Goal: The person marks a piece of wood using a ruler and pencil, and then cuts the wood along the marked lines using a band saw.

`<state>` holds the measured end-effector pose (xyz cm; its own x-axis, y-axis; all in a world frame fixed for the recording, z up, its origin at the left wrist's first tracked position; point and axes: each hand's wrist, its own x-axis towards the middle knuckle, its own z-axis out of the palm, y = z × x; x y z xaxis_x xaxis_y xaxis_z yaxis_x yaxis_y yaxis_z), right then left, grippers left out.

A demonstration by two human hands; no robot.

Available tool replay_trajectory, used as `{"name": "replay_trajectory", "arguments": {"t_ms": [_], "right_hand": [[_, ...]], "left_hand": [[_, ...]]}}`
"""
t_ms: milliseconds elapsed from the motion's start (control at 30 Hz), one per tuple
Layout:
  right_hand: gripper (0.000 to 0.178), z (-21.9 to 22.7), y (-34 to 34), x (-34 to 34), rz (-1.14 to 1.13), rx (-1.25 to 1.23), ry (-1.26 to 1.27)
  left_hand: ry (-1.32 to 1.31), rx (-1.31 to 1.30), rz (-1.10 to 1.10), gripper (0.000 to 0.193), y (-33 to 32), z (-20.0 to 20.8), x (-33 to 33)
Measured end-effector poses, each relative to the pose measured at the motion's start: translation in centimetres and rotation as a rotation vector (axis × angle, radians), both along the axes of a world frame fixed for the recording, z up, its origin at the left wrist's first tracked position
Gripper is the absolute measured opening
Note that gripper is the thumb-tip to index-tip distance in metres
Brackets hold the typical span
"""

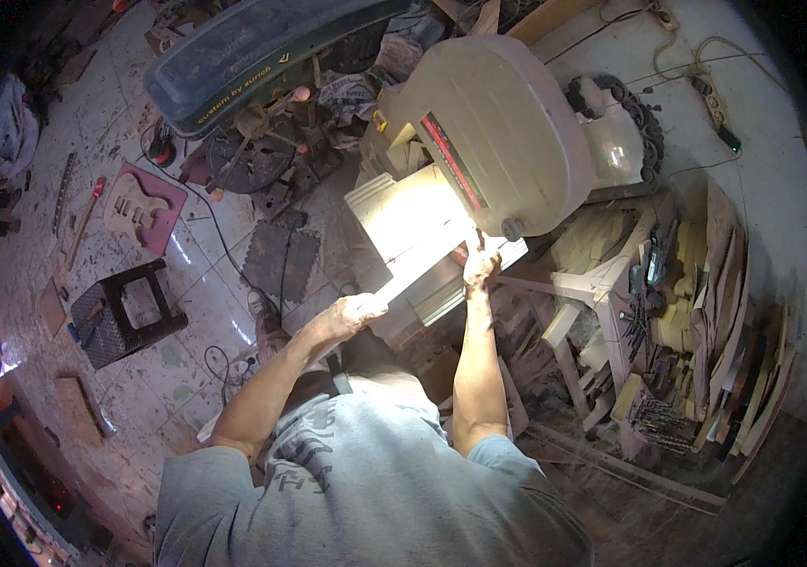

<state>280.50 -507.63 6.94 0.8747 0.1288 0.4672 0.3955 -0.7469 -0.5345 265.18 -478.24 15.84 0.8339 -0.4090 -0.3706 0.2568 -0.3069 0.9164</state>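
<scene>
Brightly lit, a long pale strip of wood runs slantwise over the metal table of a machine that looks like a band saw. Its big beige housing hangs over the table and hides part of it, with the blade out of sight. My left hand is closed round the strip's near end. Farther along, my right hand is closed at the strip's far part, close under the housing's edge; its fingertips are partly in glare. A ribbed table edge shows between my arms.
A wooden stand loaded with boards and drill bits stands to the right. On the left floor lie a guitar body on a pink sheet and a black metal step box. A cable crosses the floor; a dark guitar case lies beyond.
</scene>
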Motion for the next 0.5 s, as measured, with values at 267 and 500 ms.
{"name": "replay_trajectory", "arguments": {"t_ms": [267,500], "right_hand": [[0.026,0.5,0.6,0.2,-0.035,-0.224,0.013],[0.028,-2.3,-1.3,-0.1,-0.081,0.014,0.218]], "left_hand": [[-0.149,0.032,0.006,0.023,0.2,-0.7,-0.4],[-0.087,0.009,-0.024,0.024,-0.1,-0.3,-0.1]]}}
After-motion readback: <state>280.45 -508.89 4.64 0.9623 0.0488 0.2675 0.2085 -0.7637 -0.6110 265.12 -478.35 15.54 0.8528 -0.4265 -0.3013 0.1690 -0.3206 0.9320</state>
